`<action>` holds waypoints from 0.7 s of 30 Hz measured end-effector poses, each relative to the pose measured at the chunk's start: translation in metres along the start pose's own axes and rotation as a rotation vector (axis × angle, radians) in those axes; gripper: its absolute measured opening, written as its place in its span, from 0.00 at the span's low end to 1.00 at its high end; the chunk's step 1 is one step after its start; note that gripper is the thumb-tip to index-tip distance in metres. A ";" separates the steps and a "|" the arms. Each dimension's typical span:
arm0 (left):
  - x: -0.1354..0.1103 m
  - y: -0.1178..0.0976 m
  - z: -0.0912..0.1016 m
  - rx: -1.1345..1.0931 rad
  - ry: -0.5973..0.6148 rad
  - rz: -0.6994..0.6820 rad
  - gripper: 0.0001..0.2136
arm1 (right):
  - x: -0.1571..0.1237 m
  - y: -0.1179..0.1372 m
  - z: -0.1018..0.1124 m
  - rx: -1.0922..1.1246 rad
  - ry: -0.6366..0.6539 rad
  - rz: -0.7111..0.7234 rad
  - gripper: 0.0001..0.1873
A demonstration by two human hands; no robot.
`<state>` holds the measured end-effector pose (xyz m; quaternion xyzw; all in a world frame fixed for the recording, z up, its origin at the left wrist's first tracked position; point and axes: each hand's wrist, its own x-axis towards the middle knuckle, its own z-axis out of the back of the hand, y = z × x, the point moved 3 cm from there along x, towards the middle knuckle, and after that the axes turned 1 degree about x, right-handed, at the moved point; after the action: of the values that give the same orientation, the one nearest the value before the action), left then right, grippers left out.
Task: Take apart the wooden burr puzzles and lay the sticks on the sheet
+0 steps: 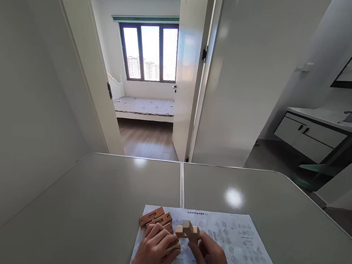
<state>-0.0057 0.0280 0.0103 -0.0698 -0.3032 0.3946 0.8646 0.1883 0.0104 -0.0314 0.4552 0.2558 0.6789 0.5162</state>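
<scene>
My right hand (212,258) pinches a small assembly of pale wooden puzzle blocks (187,227), with one block standing up from a crosswise one. Beside it my left hand (155,249) is closed, fingers bent, around a pale wooden puzzle piece (174,246) whose end shows near the thumb. Just beyond the left knuckles lie reddish-brown notched wooden pieces (152,216), side by side and partly hidden by the fingers. Under both hands spreads a printed sheet (240,238) with rows of small drawings, too faint to read.
The grey-green table (105,209) has rounded far corners and a pale seam (182,184) down its middle. Past its far edge a door (188,73) stands open onto a room with a bed (147,105). At the right is a washbasin cabinet (311,131).
</scene>
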 end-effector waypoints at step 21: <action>0.001 0.007 0.002 0.133 -0.081 0.055 0.05 | -0.001 0.004 -0.003 0.062 0.028 -0.017 0.21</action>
<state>-0.0106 0.0335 0.0102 -0.0042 -0.3089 0.4399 0.8432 0.1843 0.0085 -0.0300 0.4594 0.2877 0.6725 0.5040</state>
